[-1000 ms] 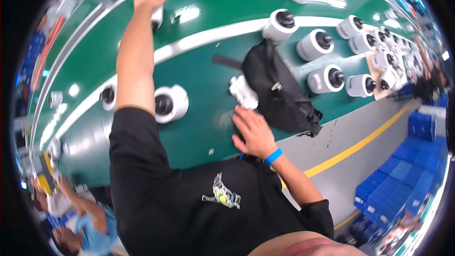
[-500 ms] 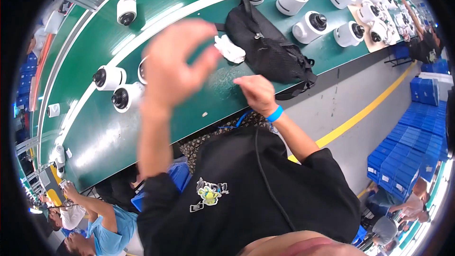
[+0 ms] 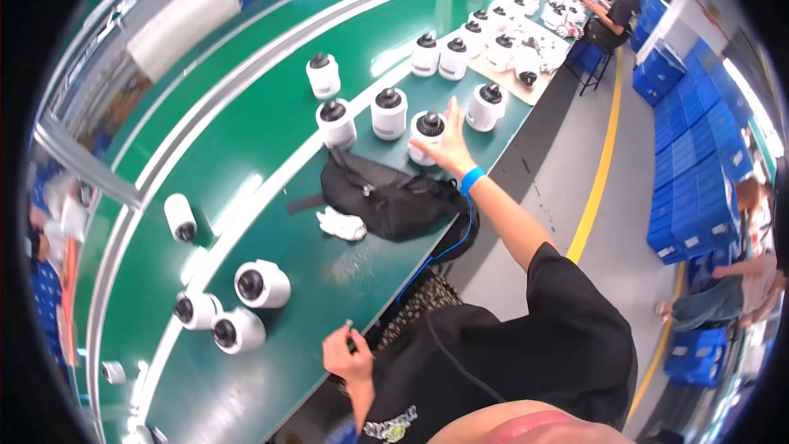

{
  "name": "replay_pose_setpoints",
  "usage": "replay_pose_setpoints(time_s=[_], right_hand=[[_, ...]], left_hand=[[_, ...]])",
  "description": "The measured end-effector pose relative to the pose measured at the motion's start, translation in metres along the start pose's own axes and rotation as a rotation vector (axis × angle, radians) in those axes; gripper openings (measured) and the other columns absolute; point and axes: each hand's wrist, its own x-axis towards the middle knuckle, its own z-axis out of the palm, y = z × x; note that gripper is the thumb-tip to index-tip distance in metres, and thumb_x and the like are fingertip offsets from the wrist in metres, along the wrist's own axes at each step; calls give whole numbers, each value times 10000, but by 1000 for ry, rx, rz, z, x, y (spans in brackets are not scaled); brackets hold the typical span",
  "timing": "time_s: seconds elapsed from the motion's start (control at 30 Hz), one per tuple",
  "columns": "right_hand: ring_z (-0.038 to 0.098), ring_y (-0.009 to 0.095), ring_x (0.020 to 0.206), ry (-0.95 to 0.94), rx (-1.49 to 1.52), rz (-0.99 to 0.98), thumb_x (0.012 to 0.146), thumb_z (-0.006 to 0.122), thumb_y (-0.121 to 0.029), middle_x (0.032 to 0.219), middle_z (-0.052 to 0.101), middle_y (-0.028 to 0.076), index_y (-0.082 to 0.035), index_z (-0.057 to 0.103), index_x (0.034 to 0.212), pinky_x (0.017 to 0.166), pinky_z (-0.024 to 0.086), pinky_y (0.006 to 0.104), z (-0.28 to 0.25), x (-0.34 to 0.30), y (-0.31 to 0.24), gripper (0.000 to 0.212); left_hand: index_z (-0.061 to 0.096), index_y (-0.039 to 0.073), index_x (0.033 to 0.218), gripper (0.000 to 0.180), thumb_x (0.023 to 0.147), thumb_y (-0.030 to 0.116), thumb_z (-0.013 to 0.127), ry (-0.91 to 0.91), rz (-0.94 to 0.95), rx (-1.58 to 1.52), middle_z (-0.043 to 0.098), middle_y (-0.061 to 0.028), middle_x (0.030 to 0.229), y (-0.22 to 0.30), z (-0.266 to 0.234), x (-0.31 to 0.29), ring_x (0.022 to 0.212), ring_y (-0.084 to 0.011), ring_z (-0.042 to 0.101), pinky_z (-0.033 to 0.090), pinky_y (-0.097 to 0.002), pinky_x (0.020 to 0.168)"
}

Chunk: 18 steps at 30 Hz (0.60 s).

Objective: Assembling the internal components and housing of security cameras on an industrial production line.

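Observation:
My right hand (image 3: 448, 148) reaches out with thumb and fingers apart around a white dome camera (image 3: 426, 154) with a black lens top. It looks close against the camera; firm contact cannot be made out. A blue band (image 3: 472, 180) with a thin blue cord circles that wrist. Close to the table's near edge, my left hand (image 3: 348, 355) is closed, with a small pale tip showing above the fingers; what it holds is too small to name. Other white cameras, one (image 3: 389, 113) to the left and one (image 3: 486, 108) to the right, stand beside the reached one.
A black bag (image 3: 382, 197) lies on the green table (image 3: 288, 362), with a crumpled white cloth (image 3: 341, 224) beside it. Several cameras (image 3: 262, 284) stand at the left. Farther off, a tan board (image 3: 534, 92) bears more cameras, near a seated person (image 3: 612, 16). Blue bins (image 3: 694, 189) are stacked at right.
My right hand has stretched forward from above the table to a camera. My left hand has dropped to the table's near edge and closed. The view has turned toward the right.

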Motion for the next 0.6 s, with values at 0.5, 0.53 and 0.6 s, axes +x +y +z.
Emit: replay_pose_setpoints(time_s=[0.5,0.53,0.6], right_hand=[[535,291,1054,343,-79,-594,767,629,-21,1128,543,166,1,519,1175,926,409,384,-11,-28,-77,423],[569,278,922,64,54,-624,750,641,-27,976,584,124,-5,568,1088,830,439,387,-9,-35,-93,346],[584,233,601,-173,187,-826,723,651,-14,657,601,26,-42,649,921,608,460,365,-5,-46,-123,201]], left_hand=[[618,30,844,79,768,9,619,109,-60,88,618,-125,780,3,13,8,687,-314,584,473,-402,619],[615,28,832,70,767,5,620,115,-50,120,613,-122,762,3,13,6,669,-310,582,473,-394,609],[607,28,813,45,771,19,622,123,-43,142,612,-92,740,5,23,8,621,-279,585,475,-374,558]])
